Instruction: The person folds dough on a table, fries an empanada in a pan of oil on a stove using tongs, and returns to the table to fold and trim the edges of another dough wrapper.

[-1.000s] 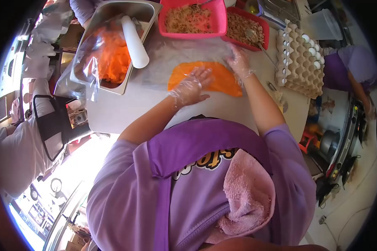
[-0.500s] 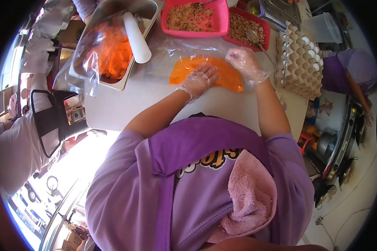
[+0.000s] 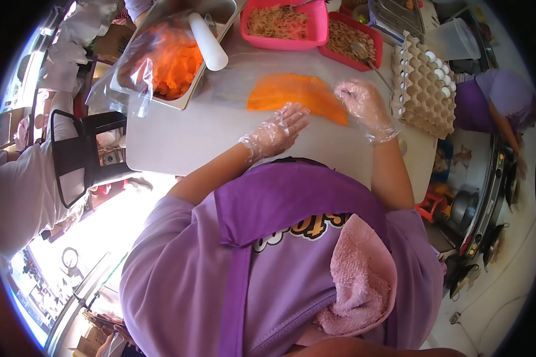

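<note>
A half-moon of flat orange dough (image 3: 298,96) lies on the table with a clear plastic sheet (image 3: 235,74) around it. My left hand (image 3: 281,128), in a clear plastic glove, hovers at the dough's near edge with its fingers stretched out and nothing in them. Beside the dough's right end is my right hand (image 3: 366,107), gloved too. Its fingers are curled closed, and whatever they pinch is hidden.
A metal pan (image 3: 187,98) of orange dough (image 3: 175,65), with plastic and a white rolling pin (image 3: 208,43), stands left. Pink tubs (image 3: 284,44) of filling are at the back. Stacked egg trays (image 3: 423,98) stand right. Another person (image 3: 500,98) is at the far right.
My left hand has come off the dough toward me. The right hand has moved slightly right and down, away from the dough's far edge.
</note>
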`<state>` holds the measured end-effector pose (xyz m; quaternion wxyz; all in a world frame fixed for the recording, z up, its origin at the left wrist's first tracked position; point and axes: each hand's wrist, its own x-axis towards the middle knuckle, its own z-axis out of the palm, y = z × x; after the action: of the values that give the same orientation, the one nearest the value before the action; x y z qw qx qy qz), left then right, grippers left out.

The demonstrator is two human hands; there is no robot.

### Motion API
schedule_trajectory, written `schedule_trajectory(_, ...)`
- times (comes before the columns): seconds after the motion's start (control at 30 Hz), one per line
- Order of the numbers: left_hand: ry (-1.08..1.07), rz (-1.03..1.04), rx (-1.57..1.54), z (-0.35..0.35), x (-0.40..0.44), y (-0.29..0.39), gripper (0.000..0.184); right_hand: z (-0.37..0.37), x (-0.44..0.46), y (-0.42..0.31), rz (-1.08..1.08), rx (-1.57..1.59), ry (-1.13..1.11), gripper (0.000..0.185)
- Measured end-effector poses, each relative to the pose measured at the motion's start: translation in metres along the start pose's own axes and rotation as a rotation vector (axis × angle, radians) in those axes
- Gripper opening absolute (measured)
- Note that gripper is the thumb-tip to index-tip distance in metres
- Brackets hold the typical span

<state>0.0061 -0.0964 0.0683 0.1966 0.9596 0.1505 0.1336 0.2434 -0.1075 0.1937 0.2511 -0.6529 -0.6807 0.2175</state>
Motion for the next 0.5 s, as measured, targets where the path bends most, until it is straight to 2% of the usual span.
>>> schedule_trajectory(0.07, 0.249, 0.066, -0.108, -0.014, -0.020, 0.006, 0.046, -0.008, -0.014, -0.011, 0.020, 0.013, -0.132, 0.012)
schedule_trajectory(0.1, 0.247, 0.077, -0.107, -0.028, -0.030, 0.013, 0.046, -0.009, -0.022, -0.013, 0.025, 0.011, -0.122, 0.012)
schedule_trajectory(0.17, 0.324, 0.005, -0.036, -0.068, -0.043, 0.034, 0.043, -0.007, -0.041, -0.010, -0.027, 0.095, -0.424, 0.011)
schedule_trajectory(0.2, 0.320, 0.014, -0.037, -0.085, -0.045, 0.044, 0.043, 0.004, -0.053, 0.002, -0.024, 0.020, -0.521, 0.013)
schedule_trajectory(0.23, 0.374, -0.075, 0.008, -0.102, -0.046, 0.053, 0.039, 0.008, -0.060, -0.001, -0.019, 0.022, -0.513, 0.013)
schedule_trajectory(0.27, 0.427, -0.166, 0.052, -0.114, -0.045, 0.060, 0.035, 0.014, -0.067, -0.007, 0.076, -0.027, -0.710, 0.015)
schedule_trajectory(0.3, 0.422, -0.160, 0.050, -0.123, -0.041, 0.064, 0.035, 0.019, -0.074, -0.010, 0.171, -0.075, -0.909, 0.017)
schedule_trajectory(0.37, 0.218, -0.471, -0.002, -0.133, -0.033, 0.067, 0.038, 0.044, -0.089, 0.007, 0.193, -0.058, -0.974, 0.020)
schedule_trajectory(0.4, 0.108, -0.517, 0.044, -0.117, -0.036, 0.059, 0.043, 0.058, -0.097, 0.016, 0.213, -0.045, -1.044, 0.023)
schedule_trajectory(0.43, 0.103, -0.510, 0.045, -0.099, -0.040, 0.052, 0.043, 0.067, -0.101, 0.020, 0.217, -0.040, -1.039, 0.023)
schedule_trajectory(0.5, -0.198, -0.591, 0.083, -0.066, -0.046, 0.039, 0.046, 0.084, -0.104, 0.029, 0.344, -0.032, -1.173, 0.030)
